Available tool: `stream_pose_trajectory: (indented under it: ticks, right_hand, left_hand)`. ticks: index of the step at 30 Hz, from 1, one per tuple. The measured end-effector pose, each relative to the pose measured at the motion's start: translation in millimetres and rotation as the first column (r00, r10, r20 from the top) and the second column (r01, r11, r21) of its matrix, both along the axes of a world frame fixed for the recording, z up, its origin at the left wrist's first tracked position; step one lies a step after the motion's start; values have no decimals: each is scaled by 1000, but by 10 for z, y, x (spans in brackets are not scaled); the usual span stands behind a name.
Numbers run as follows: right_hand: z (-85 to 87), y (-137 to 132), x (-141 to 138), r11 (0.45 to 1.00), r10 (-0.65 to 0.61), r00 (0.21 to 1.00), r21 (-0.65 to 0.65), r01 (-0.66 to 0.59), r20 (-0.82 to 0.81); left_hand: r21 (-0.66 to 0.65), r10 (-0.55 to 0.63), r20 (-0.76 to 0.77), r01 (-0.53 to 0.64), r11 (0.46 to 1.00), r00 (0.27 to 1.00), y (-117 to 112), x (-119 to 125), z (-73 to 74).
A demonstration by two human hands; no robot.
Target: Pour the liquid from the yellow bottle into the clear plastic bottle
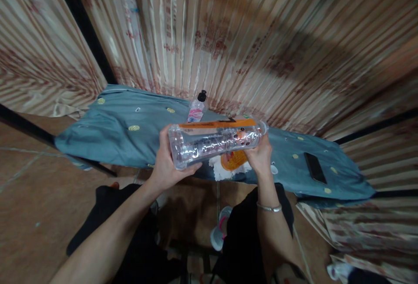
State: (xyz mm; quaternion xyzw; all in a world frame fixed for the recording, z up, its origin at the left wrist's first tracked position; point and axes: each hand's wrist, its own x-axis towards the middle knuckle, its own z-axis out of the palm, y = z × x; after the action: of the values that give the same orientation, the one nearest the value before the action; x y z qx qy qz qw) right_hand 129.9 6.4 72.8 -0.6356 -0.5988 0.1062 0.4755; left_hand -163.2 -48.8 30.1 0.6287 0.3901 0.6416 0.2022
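A large clear plastic bottle with an orange label lies sideways between my hands, above the cloth-covered table. My left hand is wrapped round its base end, thumb along the lower side. My right hand grips the neck end; most of its fingers are hidden behind the bottle. Below the bottle, an orange item rests on white tissue, partly covered by the bottle and my right hand. Just behind stands a small clear bottle with a black pump top and a pink label.
The narrow table wears a blue-green cloth with yellow prints. A black phone lies on its right part. Striped curtain hangs directly behind. Dark metal poles stand at the left. My legs are under the front edge.
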Motion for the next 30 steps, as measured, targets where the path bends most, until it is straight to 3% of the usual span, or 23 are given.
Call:
stream_pose_trajectory:
  ticks: [15,26,30]
  right_hand:
    - [-64,-22,114,993,111,994,25,-111,17]
    - [-106,-14,195,999,46,998,28,-47,36]
    - [-125,-5,205,996,82,996,36,-81,-28]
  left_hand:
    - [-70,6,-42,-9,998,999,-61,-9,41]
    - [-49,39,-79,-43,998,996,-58,11,7]
    - [-34,47,-84,-50,998,995,-62,14,22]
